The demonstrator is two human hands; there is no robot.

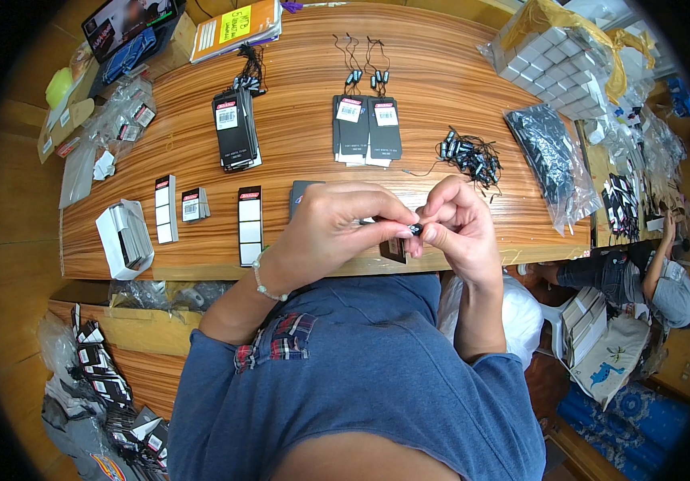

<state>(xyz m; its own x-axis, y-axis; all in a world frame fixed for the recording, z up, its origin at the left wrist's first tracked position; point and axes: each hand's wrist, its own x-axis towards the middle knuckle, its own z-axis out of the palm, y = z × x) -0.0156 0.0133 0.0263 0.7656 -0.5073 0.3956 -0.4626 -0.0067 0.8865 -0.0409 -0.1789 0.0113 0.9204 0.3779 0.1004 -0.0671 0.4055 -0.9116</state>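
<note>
Above the table's front edge, my left hand (343, 212) and my right hand (465, 224) meet, thumbs and forefingers pinched around a small black string fastener (416, 229). Just below the fingers hangs a dark hang tag (394, 250), partly covered; how it joins the fastener is hidden. Another dark tag (303, 192) lies partly behind my left hand. Beyond my right hand is a tangled pile of black string fasteners (471, 156). Two stacks of black hang tags (367, 140) with strings attached lie at the middle, and a thicker strung stack (235, 132) lies left of them.
Label strips (249, 228), a small label stack (195, 205) and a white box of cards (126, 240) stand at left. A plastic bag of dark tags (552, 156) and a bundle of white boxes (549, 60) are at right. Another person (669, 280) sits at far right.
</note>
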